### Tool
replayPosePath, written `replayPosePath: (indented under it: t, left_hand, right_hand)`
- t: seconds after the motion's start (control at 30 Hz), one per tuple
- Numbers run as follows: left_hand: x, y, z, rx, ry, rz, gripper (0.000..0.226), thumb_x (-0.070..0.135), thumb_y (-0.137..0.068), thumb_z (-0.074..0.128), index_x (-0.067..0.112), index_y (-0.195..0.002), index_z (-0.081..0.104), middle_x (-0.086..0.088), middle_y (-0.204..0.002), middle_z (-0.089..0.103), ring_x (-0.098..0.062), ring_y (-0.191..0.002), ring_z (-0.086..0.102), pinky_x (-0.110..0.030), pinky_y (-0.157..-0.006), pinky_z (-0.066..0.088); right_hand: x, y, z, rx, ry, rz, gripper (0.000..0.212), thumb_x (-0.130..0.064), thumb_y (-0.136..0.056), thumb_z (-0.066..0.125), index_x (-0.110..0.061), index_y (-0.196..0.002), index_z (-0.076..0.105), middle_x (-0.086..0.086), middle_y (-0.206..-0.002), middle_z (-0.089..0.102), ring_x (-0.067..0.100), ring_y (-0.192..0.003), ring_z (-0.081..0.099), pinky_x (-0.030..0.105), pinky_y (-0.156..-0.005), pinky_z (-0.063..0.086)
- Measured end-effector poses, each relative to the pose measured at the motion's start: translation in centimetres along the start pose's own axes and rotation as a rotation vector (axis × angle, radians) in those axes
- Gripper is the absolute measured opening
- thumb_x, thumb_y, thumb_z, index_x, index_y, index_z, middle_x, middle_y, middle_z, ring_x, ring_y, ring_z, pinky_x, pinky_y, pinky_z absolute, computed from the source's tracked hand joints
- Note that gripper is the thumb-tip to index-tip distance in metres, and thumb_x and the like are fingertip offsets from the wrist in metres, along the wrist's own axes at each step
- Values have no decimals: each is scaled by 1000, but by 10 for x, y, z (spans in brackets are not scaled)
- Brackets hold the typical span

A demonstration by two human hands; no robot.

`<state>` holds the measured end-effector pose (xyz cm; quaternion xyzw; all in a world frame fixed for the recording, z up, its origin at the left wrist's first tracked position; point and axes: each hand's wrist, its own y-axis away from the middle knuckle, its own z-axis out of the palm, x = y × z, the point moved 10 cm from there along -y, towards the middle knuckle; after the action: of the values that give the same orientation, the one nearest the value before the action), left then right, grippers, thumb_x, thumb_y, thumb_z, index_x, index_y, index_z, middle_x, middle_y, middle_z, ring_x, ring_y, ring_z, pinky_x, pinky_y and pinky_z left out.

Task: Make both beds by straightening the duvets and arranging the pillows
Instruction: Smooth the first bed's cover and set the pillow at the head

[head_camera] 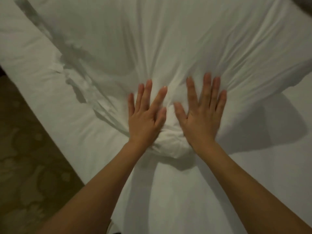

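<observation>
Left hand (pixel 145 114), right hand (pixel 201 108) flat, fingers spread, pressing white pillow (pixel 168 48); no writing legible.

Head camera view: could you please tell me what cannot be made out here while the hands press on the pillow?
- The pillow: its far edge is cut off by the top of the head view.
- Left hand and right hand: their palms face down, hidden against the cloth.
- The second bed: outside the view.
- Dark corner at upper right: too blurred to name.
- The floor: its pattern is dim and blurred.
</observation>
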<state>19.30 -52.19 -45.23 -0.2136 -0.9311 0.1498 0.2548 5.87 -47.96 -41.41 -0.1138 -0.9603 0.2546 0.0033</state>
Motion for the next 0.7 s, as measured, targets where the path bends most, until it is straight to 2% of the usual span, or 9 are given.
replayPosePath:
  t: [0.13, 0.23, 0.3, 0.37, 0.4, 0.5, 0.53, 0.6, 0.7]
  left_hand:
    - [-7, 52, -16, -53, 170, -216, 52, 43, -97, 25, 37, -148, 14, 6, -156, 14, -15, -145, 11, -35, -116, 2]
    - [-2, 89, -39, 58, 398, -406, 43, 42, -97, 35, 40, -139, 30, 9, -149, 21, -4, -138, 19, -13, -112, 11]
    - [3, 97, -55, 170, 555, -535, 38, 34, -97, 50, 37, -133, 43, 8, -142, 21, 10, -131, 20, -6, -108, 16]
    - [7, 96, -70, 258, 621, -637, 32, 23, -93, 60, 32, -124, 56, 6, -134, 19, 6, -126, 24, -5, -104, 24]
    - [9, 96, -77, 288, 614, -681, 30, 22, -91, 63, 35, -118, 58, 6, -130, 19, 1, -124, 27, -6, -102, 28]
    - [13, 102, -86, 324, 752, -828, 35, 19, -88, 66, 46, -107, 53, 4, -125, 22, -1, -115, 41, -6, -91, 40]
    - [16, 106, -84, 312, 836, -867, 34, 20, -89, 64, 46, -108, 53, 5, -126, 27, 1, -111, 46, -8, -90, 44]
    - [23, 113, -84, 283, 928, -902, 34, 22, -91, 62, 41, -117, 54, 4, -126, 45, -2, -107, 55, -21, -91, 51]
    - [26, 119, -88, 309, 988, -942, 40, 18, -90, 64, 38, -123, 52, 5, -114, 60, -4, -102, 61, -33, -90, 54]
  right_hand:
    - [-2, -8, -17, 19, -11, 9, 61, -56, -98, 29, -25, -150, 21, 18, -154, 25, 35, -143, 20, 49, -116, 11]
    - [-2, -17, -28, 8, -42, 27, 62, -56, -98, 29, -24, -150, 23, 17, -155, 24, 36, -143, 21, 49, -115, 12]
    - [-1, -21, -35, -9, -58, 22, 61, -55, -98, 26, -24, -151, 23, 17, -155, 23, 36, -143, 20, 48, -115, 11]
    - [-4, -17, -41, -30, -68, -9, 59, -54, -99, 22, -24, -151, 22, 16, -156, 22, 36, -143, 19, 48, -115, 11]
    - [-6, -13, -44, -42, -82, -31, 59, -53, -100, 20, -25, -151, 22, 15, -156, 22, 36, -144, 19, 48, -115, 11]
    - [-13, 8, -54, -73, -148, -108, 56, -51, -101, 18, -25, -150, 24, 13, -156, 22, 35, -144, 17, 47, -115, 9]
    - [-16, 15, -58, -85, -165, -133, 55, -50, -101, 17, -25, -150, 24, 13, -156, 22, 35, -144, 16, 47, -115, 8]
    - [-19, 27, -64, -108, -182, -164, 54, -50, -101, 17, -26, -150, 22, 12, -157, 21, 33, -144, 14, 45, -116, 6]
    - [-21, 37, -69, -141, -206, -159, 54, -50, -101, 15, -27, -150, 17, 11, -157, 18, 30, -145, 9, 41, -116, 2]
